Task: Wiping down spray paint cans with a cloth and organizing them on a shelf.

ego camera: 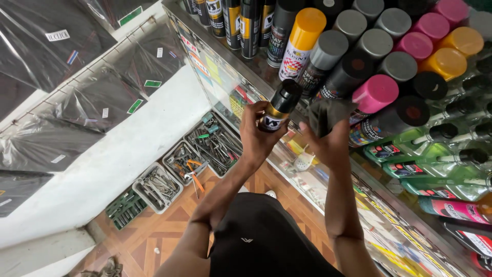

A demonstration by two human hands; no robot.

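My left hand point(256, 134) grips a black and gold spray can point(279, 106) with a black cap, held tilted over the edge of a glass counter point(225, 77). My right hand point(328, 143) clutches a dark grey-green cloth point(328, 114) just to the right of the can, close to it. Both hands are raised in front of rows of spray cans with yellow point(303, 42), grey point(325, 55) and pink point(374, 95) caps that stand on the counter top.
Green bottles point(435, 166) lie at the right of the counter. On the tiled floor point(154, 231) below are metal trays of hand tools point(215, 143) and a green socket set point(125, 208). Dark plastic-wrapped packs point(97, 97) hang on the left wall.
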